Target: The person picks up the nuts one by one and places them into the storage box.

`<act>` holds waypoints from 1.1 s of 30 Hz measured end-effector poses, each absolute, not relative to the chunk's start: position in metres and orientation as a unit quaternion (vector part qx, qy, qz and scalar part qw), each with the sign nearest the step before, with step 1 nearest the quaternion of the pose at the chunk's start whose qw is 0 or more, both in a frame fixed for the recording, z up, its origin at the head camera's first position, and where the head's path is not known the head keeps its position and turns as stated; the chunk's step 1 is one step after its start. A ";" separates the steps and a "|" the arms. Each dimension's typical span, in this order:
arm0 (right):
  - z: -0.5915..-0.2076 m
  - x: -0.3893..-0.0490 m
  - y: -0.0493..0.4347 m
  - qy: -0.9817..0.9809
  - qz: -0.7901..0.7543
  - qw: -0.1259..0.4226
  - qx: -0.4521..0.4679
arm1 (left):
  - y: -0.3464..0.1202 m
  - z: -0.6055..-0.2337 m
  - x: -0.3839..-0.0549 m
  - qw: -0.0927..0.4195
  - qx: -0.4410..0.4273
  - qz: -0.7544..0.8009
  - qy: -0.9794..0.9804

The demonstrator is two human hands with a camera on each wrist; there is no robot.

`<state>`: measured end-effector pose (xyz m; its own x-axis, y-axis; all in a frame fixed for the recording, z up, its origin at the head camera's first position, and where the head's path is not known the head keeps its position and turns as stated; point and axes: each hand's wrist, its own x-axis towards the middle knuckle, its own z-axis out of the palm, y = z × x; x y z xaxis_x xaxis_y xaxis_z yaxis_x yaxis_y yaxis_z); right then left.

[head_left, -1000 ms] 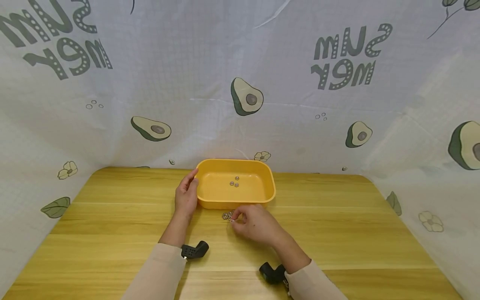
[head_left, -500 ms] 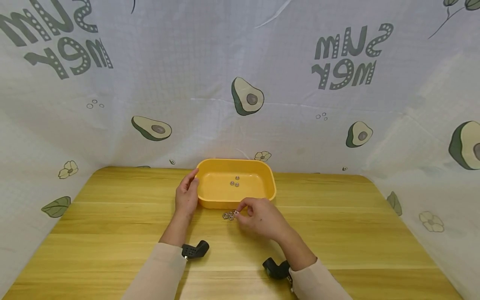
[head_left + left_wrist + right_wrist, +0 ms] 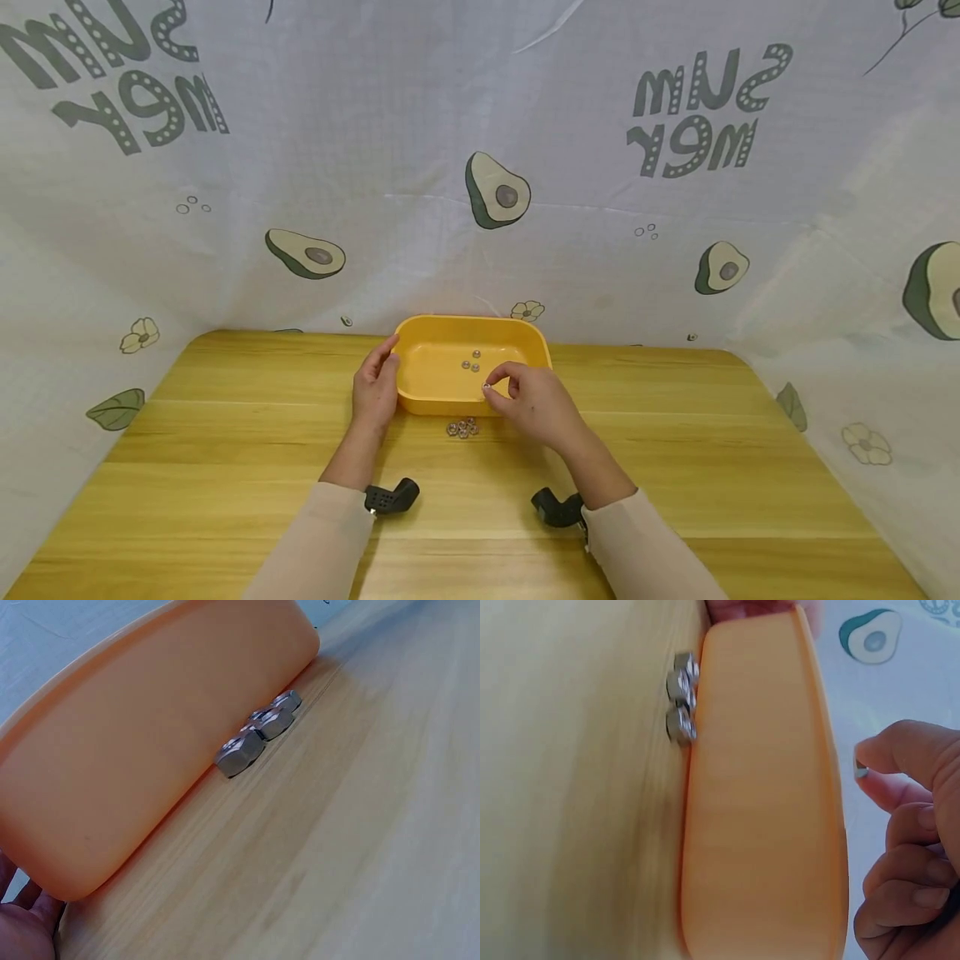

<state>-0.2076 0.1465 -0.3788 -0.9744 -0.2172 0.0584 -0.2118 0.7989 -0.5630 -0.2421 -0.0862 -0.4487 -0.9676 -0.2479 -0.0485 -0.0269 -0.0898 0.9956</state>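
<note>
A yellow rectangular plastic container (image 3: 427,407) stands on the table, with several hex nuts (image 3: 476,367) lying inside. My left hand (image 3: 375,390) rests against its left end, fingers along the outer wall; only part of that hand shows in the left wrist view. Thumb and forefinger of my right hand (image 3: 536,404) pinch one small metal nut (image 3: 861,768) above the container's front rim, with the other fingers curled. Several more metal nuts (image 3: 240,754) sit clustered on the wood just in front of the container, touching or nearly touching one another.
The wooden table (image 3: 247,467) extends on both sides of the container. Behind it hangs a white cloth (image 3: 390,150) printed with avocados and lettering. Black wrist cameras (image 3: 393,497) are strapped to both wrists.
My right hand has picked a nut from the cluster and carried it up and forward over the container's front rim. My left hand has stayed against the container.
</note>
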 end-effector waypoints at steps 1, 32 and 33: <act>-0.378 -0.211 0.147 0.949 -0.292 0.003 -0.115 | -0.086 -0.448 -0.242 0.077 0.103 -0.731 -0.670; -0.399 -0.301 0.109 0.955 -0.263 0.070 -0.120 | -0.087 -0.450 -0.243 0.091 0.099 -0.734 -0.666; -0.400 -0.301 0.107 0.956 -0.260 0.070 -0.118 | -0.086 -0.450 -0.243 0.092 0.097 -0.735 -0.665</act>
